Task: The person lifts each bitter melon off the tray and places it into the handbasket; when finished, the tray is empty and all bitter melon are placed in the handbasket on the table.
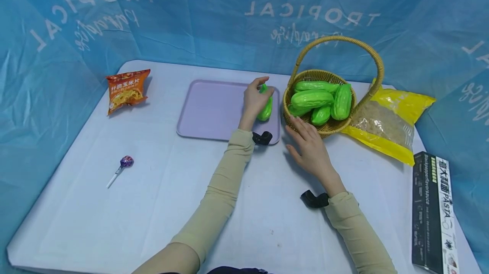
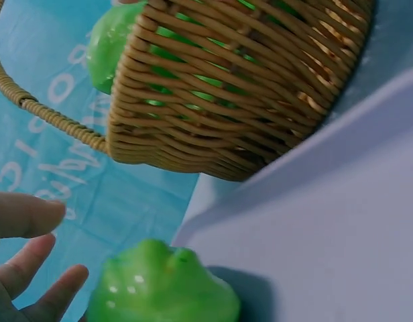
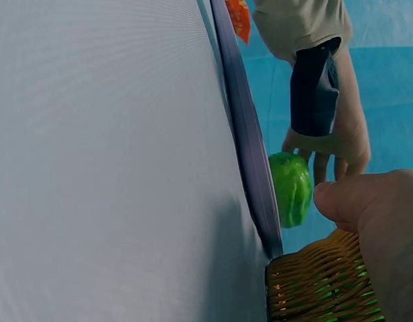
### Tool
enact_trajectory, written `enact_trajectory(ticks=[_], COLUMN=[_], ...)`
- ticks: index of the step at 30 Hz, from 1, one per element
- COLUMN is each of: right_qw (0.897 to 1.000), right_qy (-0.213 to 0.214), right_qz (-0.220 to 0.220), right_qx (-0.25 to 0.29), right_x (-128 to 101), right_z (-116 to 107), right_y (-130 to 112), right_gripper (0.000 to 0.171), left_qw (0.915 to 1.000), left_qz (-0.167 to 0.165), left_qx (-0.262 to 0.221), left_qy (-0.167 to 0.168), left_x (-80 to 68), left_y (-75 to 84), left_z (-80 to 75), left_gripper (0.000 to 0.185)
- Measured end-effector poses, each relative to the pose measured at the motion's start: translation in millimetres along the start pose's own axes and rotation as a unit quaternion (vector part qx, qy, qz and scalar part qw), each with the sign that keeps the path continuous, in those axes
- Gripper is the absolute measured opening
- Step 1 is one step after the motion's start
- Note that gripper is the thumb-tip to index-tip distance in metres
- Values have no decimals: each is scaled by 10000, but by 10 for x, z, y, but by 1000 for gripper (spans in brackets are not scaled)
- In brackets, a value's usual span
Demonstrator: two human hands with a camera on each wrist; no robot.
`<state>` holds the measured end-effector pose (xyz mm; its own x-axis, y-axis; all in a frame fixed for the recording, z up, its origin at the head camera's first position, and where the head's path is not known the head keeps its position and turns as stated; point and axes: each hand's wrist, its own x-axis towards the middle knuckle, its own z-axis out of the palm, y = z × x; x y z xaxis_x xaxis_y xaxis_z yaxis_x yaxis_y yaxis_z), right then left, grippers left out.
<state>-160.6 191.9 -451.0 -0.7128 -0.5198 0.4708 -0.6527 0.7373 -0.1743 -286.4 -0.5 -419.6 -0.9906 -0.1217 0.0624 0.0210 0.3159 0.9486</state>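
My left hand [image 1: 255,97] is over the right end of a lilac tray [image 1: 210,108], against a green gourd [image 1: 266,110] that lies on it. In the left wrist view the fingers [image 2: 25,268] are spread and straight beside the gourd [image 2: 163,285], not wrapped round it. A wicker basket [image 1: 332,127] with a hoop handle stands just right of the tray and holds several more green gourds [image 1: 313,99]. My right hand [image 1: 311,146] lies open on the table beside the basket's front and holds nothing. The right wrist view shows the gourd [image 3: 291,188] at the tray's edge [image 3: 247,147].
An orange snack bag [image 1: 127,90] lies at the back left and a lollipop [image 1: 124,163] at the left front. A yellow bag [image 1: 386,123] lies behind the basket's right side. A black pasta box [image 1: 433,210] is at the right edge. Blue printed cloth surrounds the table.
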Motion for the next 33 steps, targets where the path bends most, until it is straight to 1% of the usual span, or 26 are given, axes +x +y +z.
enact_trajectory(ticks=[4, 9, 14, 22, 29, 33], right_qw=[10000, 10000, 10000, 10000, 9999, 9998], right_qy=[-33, -44, -4, 24, 88, 118], right_qz=[28, 57, 13, 21, 4, -15], right_qx=[-13, 18, -19, -94, -125, -132], right_x=[-7, -9, -4, -3, -5, -3], right_z=[6, 9, 6, 8, 25, 29], right_y=[1, -1, -9, -42, -46, -44], right_gripper=[55, 55, 56, 57, 68, 71], left_qw=[9989, 9970, 9970, 9967, 9965, 9960], left_qz=[-181, -229, -245, -412, -450, -508], left_qx=[420, 723, 715, 683, 690, 705], left_qy=[-97, -180, -164, -130, -147, -201], left_x=[-13, -32, -38, -60, -66, -69], left_y=[-64, -152, -177, -178, -168, -165], left_z=[20, 39, 29, 3, -11, -26], left_gripper=[48, 49, 49, 47, 47, 48])
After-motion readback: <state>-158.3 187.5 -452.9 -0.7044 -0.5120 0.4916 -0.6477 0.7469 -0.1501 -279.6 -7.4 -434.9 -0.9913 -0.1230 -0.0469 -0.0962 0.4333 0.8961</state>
